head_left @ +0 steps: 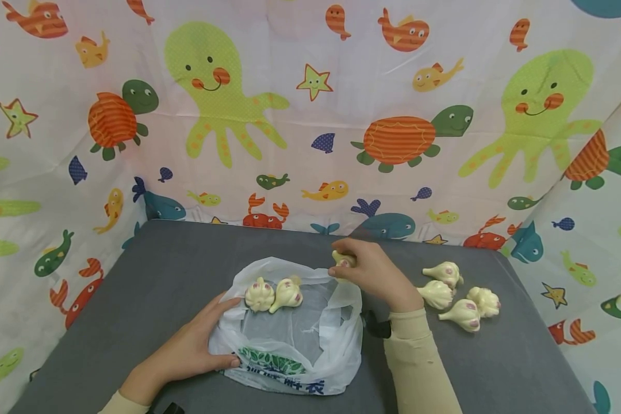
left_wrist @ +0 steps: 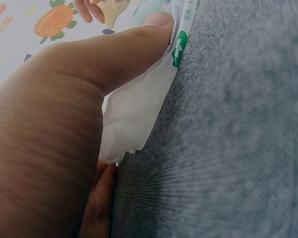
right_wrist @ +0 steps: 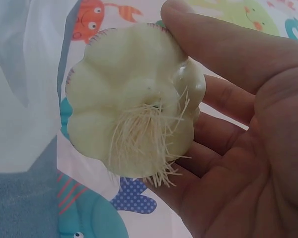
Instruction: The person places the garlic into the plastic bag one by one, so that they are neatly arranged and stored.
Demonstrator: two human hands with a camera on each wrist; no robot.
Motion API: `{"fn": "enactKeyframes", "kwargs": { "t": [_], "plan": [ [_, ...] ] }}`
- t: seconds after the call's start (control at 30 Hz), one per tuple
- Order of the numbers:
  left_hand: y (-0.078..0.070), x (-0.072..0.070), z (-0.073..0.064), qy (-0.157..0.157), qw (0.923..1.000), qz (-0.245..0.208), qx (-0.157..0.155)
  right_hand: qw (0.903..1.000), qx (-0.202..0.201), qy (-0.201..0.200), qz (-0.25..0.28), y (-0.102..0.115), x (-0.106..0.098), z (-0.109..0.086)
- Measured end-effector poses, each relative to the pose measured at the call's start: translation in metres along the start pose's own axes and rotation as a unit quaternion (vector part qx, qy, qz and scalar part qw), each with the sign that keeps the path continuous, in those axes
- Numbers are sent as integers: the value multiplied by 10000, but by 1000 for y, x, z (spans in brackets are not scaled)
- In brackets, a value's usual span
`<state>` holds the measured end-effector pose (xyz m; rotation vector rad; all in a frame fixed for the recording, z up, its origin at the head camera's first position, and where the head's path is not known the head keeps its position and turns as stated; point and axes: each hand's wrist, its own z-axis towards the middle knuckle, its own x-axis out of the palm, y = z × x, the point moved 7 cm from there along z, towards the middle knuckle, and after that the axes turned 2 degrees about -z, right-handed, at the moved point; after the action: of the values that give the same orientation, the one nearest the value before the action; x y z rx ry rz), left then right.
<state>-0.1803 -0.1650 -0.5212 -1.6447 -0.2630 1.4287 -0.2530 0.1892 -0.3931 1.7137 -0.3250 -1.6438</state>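
A white plastic bag [head_left: 344, 359] with green and blue print lies with its mouth open on the table. Two garlic bulbs, one upright [head_left: 260, 295] and one tilted [head_left: 288, 292], sit in its left part. My left hand [head_left: 194, 345] holds the bag's left side, thumb at the front and fingers along the far side; the left wrist view shows the thumb [left_wrist: 134, 47] against the plastic. Over the bag's back right rim, my right hand [head_left: 375, 269] grips another garlic bulb [head_left: 345, 261]. Its pale, stringy root end [right_wrist: 134, 104] faces the right wrist camera.
Right of the bag, several more garlic bulbs [head_left: 462, 313] lie grouped on the dark grey table [head_left: 196, 259]. A white cloth [head_left: 300, 34] printed with sea animals hangs behind the table and along both sides.
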Motion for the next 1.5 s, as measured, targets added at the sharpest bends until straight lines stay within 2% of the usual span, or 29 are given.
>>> {"fn": "enactKeyframes", "kwargs": {
  "t": [1.0,1.5],
  "plan": [
    [0,1,1,-13,9999,-10,115,9972,-558,477,-164,26,31,6],
    [0,-1,0,34,10000,-5,4,9944,-681,773,-233,30,52,12]
  ]
}}
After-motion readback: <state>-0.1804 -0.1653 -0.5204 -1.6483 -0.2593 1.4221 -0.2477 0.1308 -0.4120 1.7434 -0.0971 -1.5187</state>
